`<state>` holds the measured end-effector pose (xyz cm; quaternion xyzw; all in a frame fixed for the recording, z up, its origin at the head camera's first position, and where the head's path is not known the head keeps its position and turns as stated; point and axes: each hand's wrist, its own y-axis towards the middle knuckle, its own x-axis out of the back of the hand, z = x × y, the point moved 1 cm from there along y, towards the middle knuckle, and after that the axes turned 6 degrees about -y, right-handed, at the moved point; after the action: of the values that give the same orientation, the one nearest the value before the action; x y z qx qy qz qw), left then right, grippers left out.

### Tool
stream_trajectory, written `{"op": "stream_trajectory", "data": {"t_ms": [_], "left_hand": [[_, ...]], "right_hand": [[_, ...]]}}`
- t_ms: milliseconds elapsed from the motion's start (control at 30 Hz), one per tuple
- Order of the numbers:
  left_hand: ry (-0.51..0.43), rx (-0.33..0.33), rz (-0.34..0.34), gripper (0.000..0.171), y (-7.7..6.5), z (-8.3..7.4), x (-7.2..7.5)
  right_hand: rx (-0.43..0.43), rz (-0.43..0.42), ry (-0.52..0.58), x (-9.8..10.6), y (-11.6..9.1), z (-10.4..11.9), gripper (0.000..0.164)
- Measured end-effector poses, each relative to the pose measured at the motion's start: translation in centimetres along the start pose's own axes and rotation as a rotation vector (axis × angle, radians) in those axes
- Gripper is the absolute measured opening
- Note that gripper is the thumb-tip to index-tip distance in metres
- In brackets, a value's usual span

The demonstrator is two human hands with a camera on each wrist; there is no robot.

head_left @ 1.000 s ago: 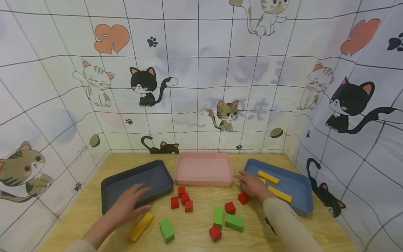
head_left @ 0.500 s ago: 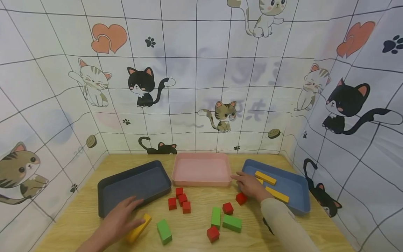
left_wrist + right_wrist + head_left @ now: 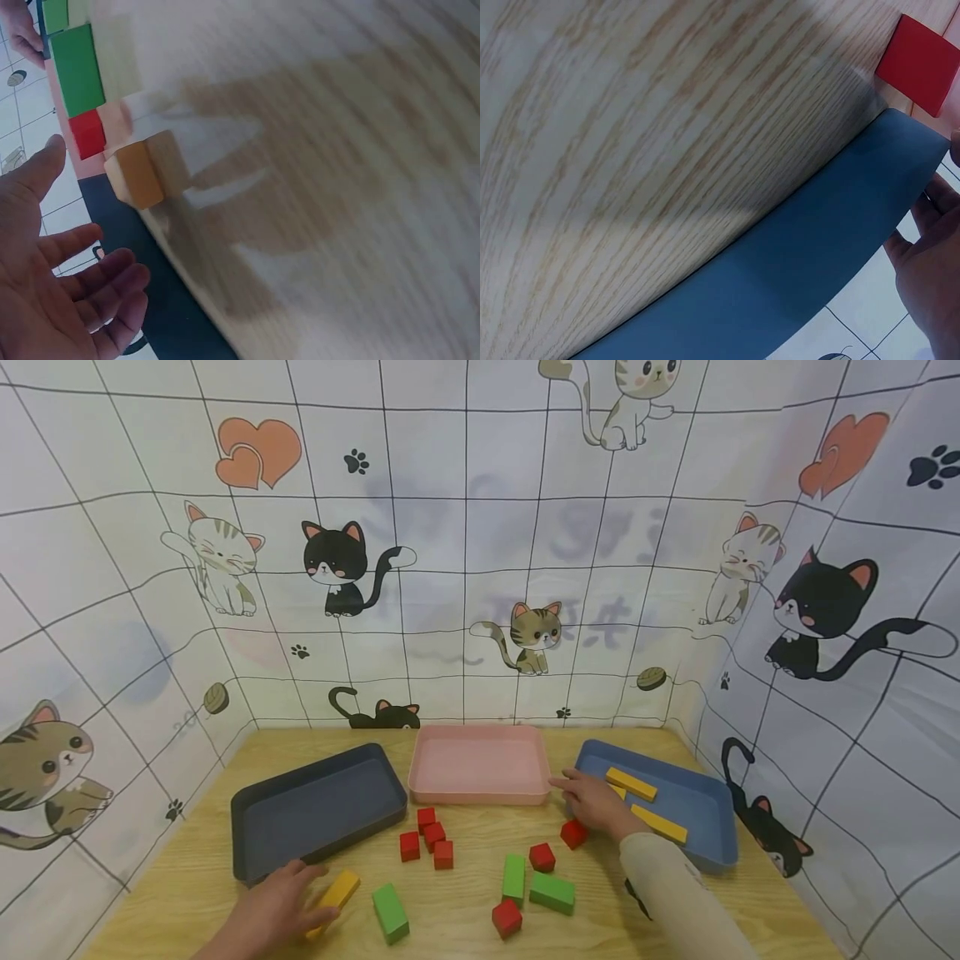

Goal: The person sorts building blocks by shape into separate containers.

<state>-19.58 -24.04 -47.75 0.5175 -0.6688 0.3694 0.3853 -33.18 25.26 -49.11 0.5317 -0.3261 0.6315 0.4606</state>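
Observation:
My left hand (image 3: 276,903) hovers over a yellow rectangular block (image 3: 337,890) on the table. In the left wrist view, the fingers (image 3: 120,281) are loosely bent and the thumb is spread, apart from the yellow block (image 3: 139,174); nothing is held. My right hand (image 3: 596,802) is at the left end of the blue tray (image 3: 712,852), its index finger pointing left. The right wrist view shows that hand (image 3: 930,262) by the tray's rim, partly cut off by the frame edge. Inside the blue tray lie yellow blocks (image 3: 660,823), one partly hidden by the hand.
A dark tray (image 3: 243,852) stands at left and a pink tray (image 3: 480,797) at back centre. Several red cubes (image 3: 433,836) and green blocks (image 3: 391,912) lie across the wooden table (image 3: 457,918). A cat-print cloth (image 3: 442,543) encloses the back and sides.
My left hand has moved down and toward me, from over the dark tray's edge to beside the yellow block. The right hand has stayed by the blue tray. The view has shifted slightly.

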Motion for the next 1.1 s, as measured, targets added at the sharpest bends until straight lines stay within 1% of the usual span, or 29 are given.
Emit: {"op": "stream_trajectory", "data": {"t_ms": [133, 200, 300, 400, 533, 633, 867, 967, 1100], "left_hand": [[0.051, 0.004, 0.023, 0.065, 0.0, 0.0, -0.5], [0.068, 0.001, 0.029, 0.058, 0.0, 0.1, -0.6], [0.059, 0.004, 0.041, 0.045, -0.1, 0.2, -0.9], [0.056, 0.0, 0.043, 0.037, -0.2, 0.2, -1.1], [0.079, -0.023, 0.004, 0.031, -0.2, 0.2, -1.3], [0.083, -0.027, -0.028, 0.028, -0.2, 0.2, -1.3], [0.095, -0.014, -0.043, 0.021, 0.1, 0.1, -0.7], [0.101, -0.042, -0.089, 0.021, 0.2, -0.2, -0.3], [0.12, -0.09, -0.152, 0.026, 0.6, -0.7, 0.4]], "right_hand": [[-0.002, 0.001, -0.002, -0.1, 0.0, -0.1, 0.037], [-0.003, 0.0, -0.004, 0.0, 0.0, -0.1, 0.037], [-0.007, 0.005, 0.002, 0.1, 0.1, 0.1, 0.038], [-0.007, 0.007, 0.002, 0.1, 0.0, 0.1, 0.038], [-0.007, 0.006, -0.008, 0.1, 0.1, 0.2, 0.038], [-0.012, 0.007, -0.01, 0.0, 0.1, 0.2, 0.038], [0.0, -0.009, -0.014, -0.1, 0.0, 0.2, 0.037], [0.001, -0.016, -0.011, -0.1, 0.0, 0.2, 0.037], [0.001, -0.021, -0.001, -0.1, 0.0, 0.3, 0.037]]}}
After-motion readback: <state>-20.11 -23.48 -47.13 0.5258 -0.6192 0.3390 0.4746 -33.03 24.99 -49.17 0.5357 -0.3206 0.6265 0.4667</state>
